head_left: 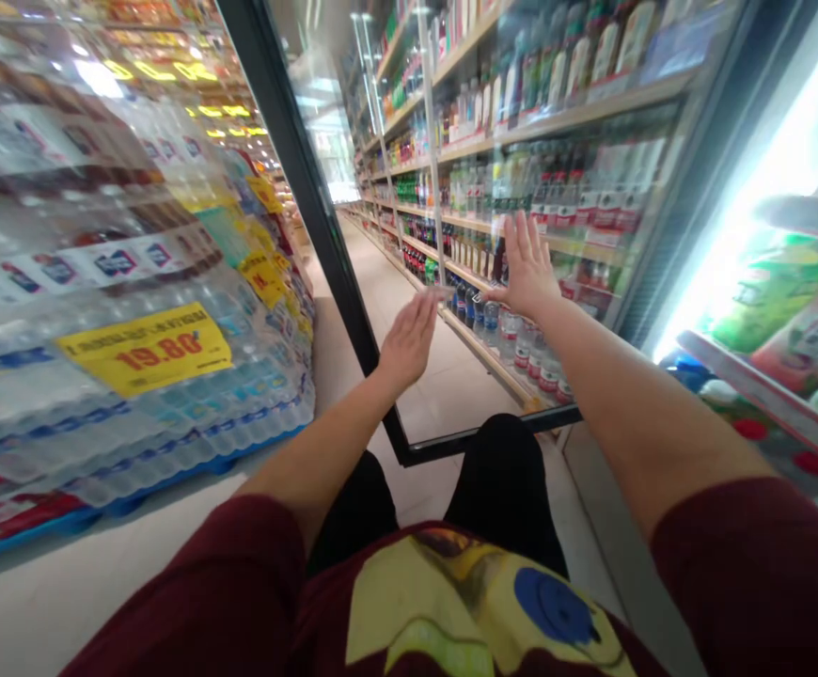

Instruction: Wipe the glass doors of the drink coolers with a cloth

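**Both Hands at an Open Cooler Door**

The person stood in a supermarket aisle facing a glass cooler door [444, 385], which swung out into the aisle in its black frame. Its lower corner hung just above the floor [63, 602], in front of the person's black-clad knees [500, 480].

The right hand [527, 268] was raised palm-forward against the glass near the middle of the pane. Its fingers [518, 235] were spread wide and gripped nothing. The left hand [409, 338] was lower and nearer the hinged frame side. It was open too, with its fingers [430, 303] stretched out and close together, pointing toward the pane. The picture did not show whether this hand touched the glass or hung just short of it.

The pane showed rows of drink bottles on long shelves, blurred by glare. To the right of the door the cooler stood open and brightly lit, with green bottles [768, 301] lying on a cooler shelf [768, 400].

On the left, shrink-wrapped packs of water bottles [133, 235] were stacked high from the floor. They carried a yellow price tag [145, 350] reading 19.80. A maroon shirt with a yellow print [451, 602] filled the bottom edge of the view.
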Available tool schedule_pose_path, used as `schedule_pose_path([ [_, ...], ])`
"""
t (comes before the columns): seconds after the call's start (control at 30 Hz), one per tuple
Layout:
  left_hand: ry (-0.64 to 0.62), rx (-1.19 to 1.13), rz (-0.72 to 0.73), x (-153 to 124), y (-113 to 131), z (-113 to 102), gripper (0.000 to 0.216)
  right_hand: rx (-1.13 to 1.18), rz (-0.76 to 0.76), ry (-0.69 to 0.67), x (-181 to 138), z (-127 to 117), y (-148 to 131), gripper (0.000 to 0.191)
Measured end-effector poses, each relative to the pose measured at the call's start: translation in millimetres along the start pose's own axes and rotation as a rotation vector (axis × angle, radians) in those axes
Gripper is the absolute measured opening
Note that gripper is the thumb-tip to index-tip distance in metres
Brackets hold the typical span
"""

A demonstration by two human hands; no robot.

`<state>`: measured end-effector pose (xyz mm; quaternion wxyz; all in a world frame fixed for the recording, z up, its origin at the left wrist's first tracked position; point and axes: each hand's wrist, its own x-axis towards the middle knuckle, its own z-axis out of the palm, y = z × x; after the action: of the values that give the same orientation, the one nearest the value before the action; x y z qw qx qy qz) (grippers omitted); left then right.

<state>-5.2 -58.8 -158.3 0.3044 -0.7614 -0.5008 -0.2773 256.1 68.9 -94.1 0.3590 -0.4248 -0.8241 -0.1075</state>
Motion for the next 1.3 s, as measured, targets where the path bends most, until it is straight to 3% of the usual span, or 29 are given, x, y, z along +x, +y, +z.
schedule_pose_path([
  [0.07, -0.007, 0.001, 0.014, -5, 1, 4, 0.078, -0.005, 0.009, -0.006, 0, 1, 0, 0.146],
  [0.2, 0.198, 0.046, -0.174, 36, -21, -5, 0.082, 0.003, 0.007, -0.001, 1, 2, 0, 0.147],
  [0.27, 0.274, 0.059, -0.234, 47, -25, -4, 0.071, 0.01, 0.015, -0.003, 1, 3, -1, 0.147],
  [0.33, 0.251, 0.067, -0.194, 35, -17, 4, 0.064, 0.023, 0.017, -0.001, 1, 3, -2, 0.145],
  [0.43, 0.087, 0.061, 0.04, -6, 1, 19, 0.071, 0.043, 0.013, 0.011, 1, 3, -3, 0.143],
  [0.5, 0.051, 0.062, 0.095, -19, 2, 21, 0.075, 0.049, 0.011, 0.013, 1, 3, -3, 0.142],
  [0.67, 0.183, 0.09, -0.065, 20, -29, 0, 0.085, 0.038, 0.016, -0.002, 0, 2, -3, 0.144],
  [0.73, 0.218, 0.089, -0.118, 26, -31, -2, 0.09, 0.023, 0.027, -0.015, 0, 0, -4, 0.145],
  [0.93, -0.028, 0.06, 0.185, -10, -2, 10, 0.083, 0.004, 0.037, -0.02, -3, -3, -7, 0.147],
  [1.0, 0.002, 0.071, 0.161, 1, -6, 2, 0.08, 0.022, 0.022, -0.005, -4, -2, -5, 0.146],
  [1.17, 0.186, 0.095, -0.076, 45, -23, -20, 0.085, 0.047, 0.008, 0.025, -6, 0, -3, 0.145],
  [1.3, 0.086, 0.077, 0.043, 25, -11, -16, 0.086, 0.043, 0.005, 0.026, -7, 1, -3, 0.148],
])
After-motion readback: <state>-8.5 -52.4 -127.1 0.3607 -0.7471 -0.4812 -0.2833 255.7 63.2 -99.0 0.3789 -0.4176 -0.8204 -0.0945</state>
